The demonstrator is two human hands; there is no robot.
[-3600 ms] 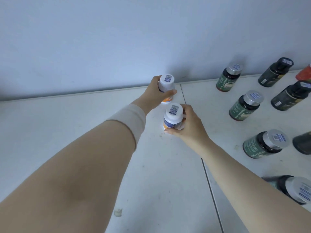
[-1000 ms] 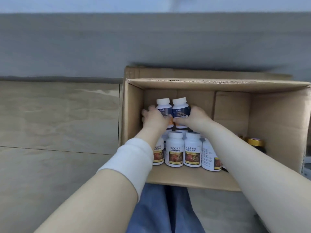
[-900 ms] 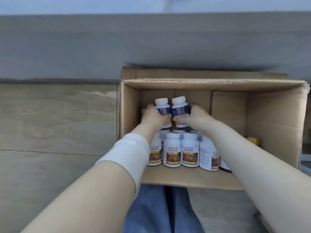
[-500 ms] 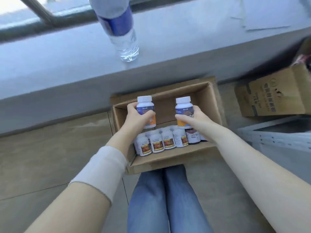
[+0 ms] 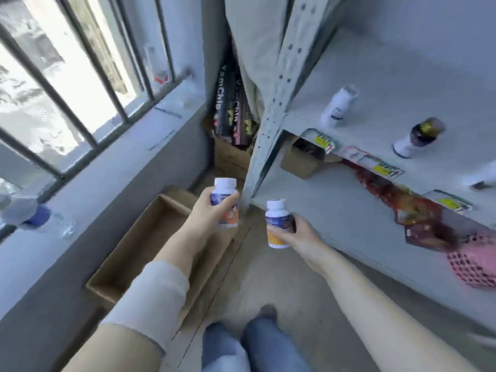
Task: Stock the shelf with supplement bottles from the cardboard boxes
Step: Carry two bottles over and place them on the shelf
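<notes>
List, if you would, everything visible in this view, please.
Left bottle: one, white, blue-orange label, in left hand.
Right bottle: one, same kind, in right hand.
Cardboard box: one, brown, floor under windowsill.
Shelf: one, grey metal, right side.
White bottle: one, white, on shelf.
Dark bottle: one, gold cap, on shelf.
Water bottle: one, clear, blue band, windowsill.
Black packs: at least two, corner behind shelf.
Left hand: fingers round left bottle.
Right hand: fingers round right bottle.
</notes>
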